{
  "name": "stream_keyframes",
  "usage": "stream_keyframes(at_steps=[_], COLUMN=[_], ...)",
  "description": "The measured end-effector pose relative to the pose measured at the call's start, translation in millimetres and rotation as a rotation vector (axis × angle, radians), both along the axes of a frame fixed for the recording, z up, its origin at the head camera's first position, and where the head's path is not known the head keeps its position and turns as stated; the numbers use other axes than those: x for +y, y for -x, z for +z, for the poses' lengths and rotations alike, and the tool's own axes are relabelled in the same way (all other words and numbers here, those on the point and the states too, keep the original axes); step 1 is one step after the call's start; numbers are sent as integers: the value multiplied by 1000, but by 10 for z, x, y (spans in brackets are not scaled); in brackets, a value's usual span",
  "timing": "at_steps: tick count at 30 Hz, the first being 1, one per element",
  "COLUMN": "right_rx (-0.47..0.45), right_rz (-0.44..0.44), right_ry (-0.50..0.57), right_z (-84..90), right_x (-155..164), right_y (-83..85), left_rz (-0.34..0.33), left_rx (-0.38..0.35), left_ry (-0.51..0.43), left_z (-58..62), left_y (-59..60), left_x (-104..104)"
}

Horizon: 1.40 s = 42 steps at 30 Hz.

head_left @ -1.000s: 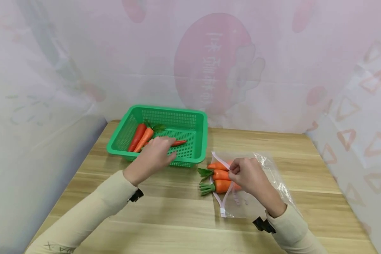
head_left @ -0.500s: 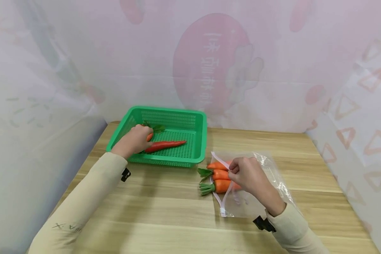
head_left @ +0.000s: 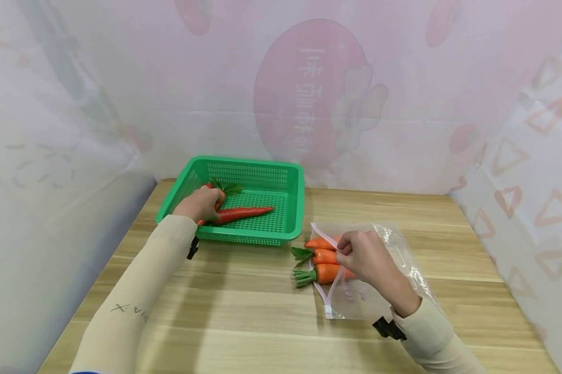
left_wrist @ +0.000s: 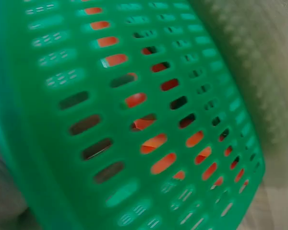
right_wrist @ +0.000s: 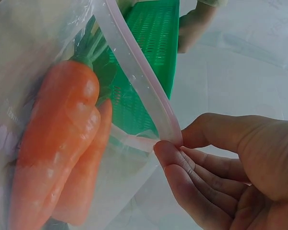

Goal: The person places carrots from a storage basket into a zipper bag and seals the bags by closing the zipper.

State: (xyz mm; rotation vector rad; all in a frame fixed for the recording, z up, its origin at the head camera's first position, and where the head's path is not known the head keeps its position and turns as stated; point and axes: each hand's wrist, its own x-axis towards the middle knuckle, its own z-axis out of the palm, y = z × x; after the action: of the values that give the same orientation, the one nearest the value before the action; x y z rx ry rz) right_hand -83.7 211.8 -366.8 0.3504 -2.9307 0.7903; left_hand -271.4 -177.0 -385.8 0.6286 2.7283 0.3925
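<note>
Left of centre in the head view: left hand (head_left: 201,203) inside the basket (head_left: 292,208), grip closed round a carrot (head_left: 243,213) at its thick end, probably for lifting. Lower right: right hand (head_left: 362,257) pinched the bag (head_left: 397,259) lip, propped the mouth wide, three carrots (head_left: 325,257) half in, leaves out on the tabletop (head_left: 243,311).
</note>
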Motion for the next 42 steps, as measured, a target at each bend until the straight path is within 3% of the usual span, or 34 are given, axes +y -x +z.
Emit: stream_keyframes(at_steps=[12, 26, 35, 42], right_rx=[4, 17, 10, -10], right_rz=[-5, 3, 1, -22], right_ry=[-5, 2, -4, -13], right_z=[-18, -69, -20, 8], right_x=[-4, -9, -5, 18], right_y=[13, 18, 13, 13], left_rz=[30, 2, -19, -54], left_rx=[34, 51, 98, 138], left_ry=[44, 114, 37, -34], left_z=[-55, -151, -129, -29], left_y=[4, -66, -67, -56], left_x=[74, 123, 82, 58])
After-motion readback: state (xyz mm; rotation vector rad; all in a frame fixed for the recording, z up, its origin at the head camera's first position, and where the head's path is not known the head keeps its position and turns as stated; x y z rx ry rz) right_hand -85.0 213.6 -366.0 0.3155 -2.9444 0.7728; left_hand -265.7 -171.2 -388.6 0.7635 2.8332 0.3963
